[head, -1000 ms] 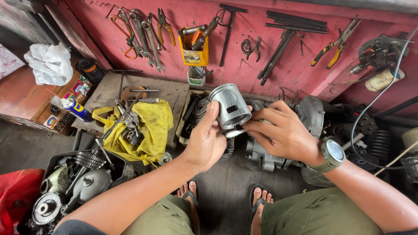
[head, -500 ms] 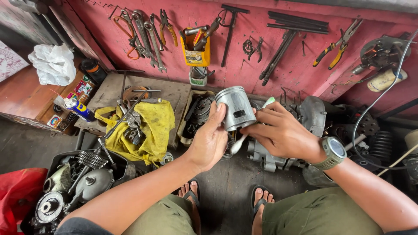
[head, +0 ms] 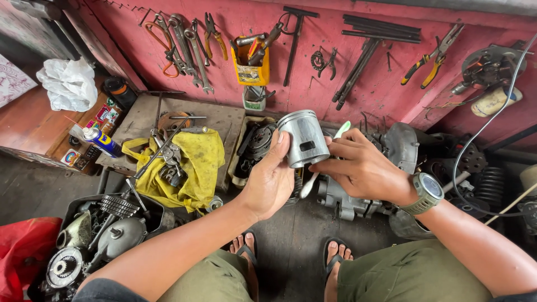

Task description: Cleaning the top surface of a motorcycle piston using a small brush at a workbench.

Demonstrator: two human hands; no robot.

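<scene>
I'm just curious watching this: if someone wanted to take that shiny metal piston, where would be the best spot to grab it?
Probably the smooth round skirt of the piston, coming from the side. The left hand already wraps it that way, crown tilted up and away. The side hole and open bottom, where the right hand works, are best left free.

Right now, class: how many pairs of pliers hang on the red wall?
2. One pair with yellow-orange handles hangs at upper left beside the wrenches; one with black and yellow handles hangs at upper right. Others may be hidden in the yellow container.
</scene>
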